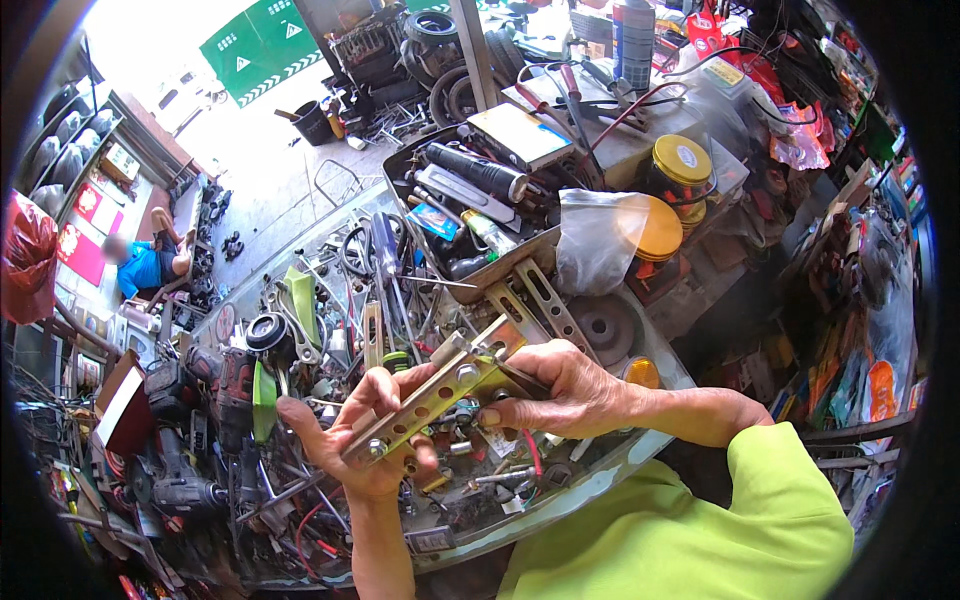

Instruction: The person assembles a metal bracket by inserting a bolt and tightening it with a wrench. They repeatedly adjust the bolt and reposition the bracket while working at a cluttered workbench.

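Above the cluttered bench, both my hands hold a long perforated metal bracket (432, 403), tilted up toward the right. Its face has a row of round holes, with a bolt head (467, 375) near the upper end and another bolt (378, 447) near the lower end. My left hand (352, 432) is closed around the lower left end, some fingers behind it. At the upper right end, my right hand (572, 388) grips with thumb and fingers; its fingertips are partly hidden. Just beyond lie similar slotted metal bars (545, 305).
Small parts and tools cover the glass-topped bench (610, 468). Behind stands a metal tray (505, 268) of tools with a black flashlight (475, 172). Yellow-lidded jars (683, 160) and a clear plastic bag (590, 240) stand right, power drills (180, 478) left. A person in blue (150, 268) sits far left.
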Demonstrator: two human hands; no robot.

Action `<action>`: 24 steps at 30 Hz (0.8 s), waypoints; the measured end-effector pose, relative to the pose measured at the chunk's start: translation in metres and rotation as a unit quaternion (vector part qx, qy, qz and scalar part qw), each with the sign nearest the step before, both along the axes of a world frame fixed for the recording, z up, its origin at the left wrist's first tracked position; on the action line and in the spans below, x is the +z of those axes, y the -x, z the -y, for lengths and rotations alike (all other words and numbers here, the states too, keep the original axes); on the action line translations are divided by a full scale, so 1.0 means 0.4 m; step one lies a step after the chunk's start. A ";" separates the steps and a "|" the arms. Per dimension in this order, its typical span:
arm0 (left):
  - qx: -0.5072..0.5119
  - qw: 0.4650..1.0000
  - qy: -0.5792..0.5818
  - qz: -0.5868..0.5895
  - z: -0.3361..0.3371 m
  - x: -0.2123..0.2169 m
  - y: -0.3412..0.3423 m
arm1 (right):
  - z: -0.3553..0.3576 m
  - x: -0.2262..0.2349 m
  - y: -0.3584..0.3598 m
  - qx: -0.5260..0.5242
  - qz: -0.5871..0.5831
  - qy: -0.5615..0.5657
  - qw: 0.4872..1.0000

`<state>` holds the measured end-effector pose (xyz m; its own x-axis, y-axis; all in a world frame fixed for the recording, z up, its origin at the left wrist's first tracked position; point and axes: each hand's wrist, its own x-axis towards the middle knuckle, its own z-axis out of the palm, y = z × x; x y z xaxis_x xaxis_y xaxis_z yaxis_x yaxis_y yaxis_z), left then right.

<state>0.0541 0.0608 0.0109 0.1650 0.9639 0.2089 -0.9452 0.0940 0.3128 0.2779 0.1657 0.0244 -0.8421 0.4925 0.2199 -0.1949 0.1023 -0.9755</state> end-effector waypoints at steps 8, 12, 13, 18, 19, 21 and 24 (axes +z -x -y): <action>-0.025 1.000 -0.016 -0.002 -0.001 -0.016 0.006 | -0.002 0.010 -0.004 0.022 -0.023 -0.056 0.998; -0.013 0.988 0.004 -0.157 0.020 -0.020 0.026 | -0.004 0.008 -0.008 0.034 0.050 -0.043 0.997; -0.022 0.988 0.022 -0.150 0.022 -0.002 0.014 | -0.006 0.006 -0.008 0.038 0.055 -0.046 0.997; -0.049 0.965 0.061 -0.250 0.030 0.026 0.012 | -0.020 0.001 -0.008 0.066 0.068 -0.058 0.994; -0.053 0.968 0.058 -0.237 0.032 0.027 0.005 | -0.022 0.004 -0.007 0.077 0.073 -0.050 0.993; -0.062 0.946 0.075 -0.309 0.032 0.044 0.004 | -0.025 0.012 -0.007 0.097 0.082 -0.035 0.991; -0.080 0.930 0.116 -0.338 0.016 0.064 0.000 | -0.046 0.014 -0.011 0.071 0.112 -0.121 0.984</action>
<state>0.0539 0.0546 0.0365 0.3277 0.9221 -0.2060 -0.5079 0.3558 0.7845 0.2824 0.1842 0.0300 -0.9396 0.3218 0.1164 -0.0063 0.3237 -0.9461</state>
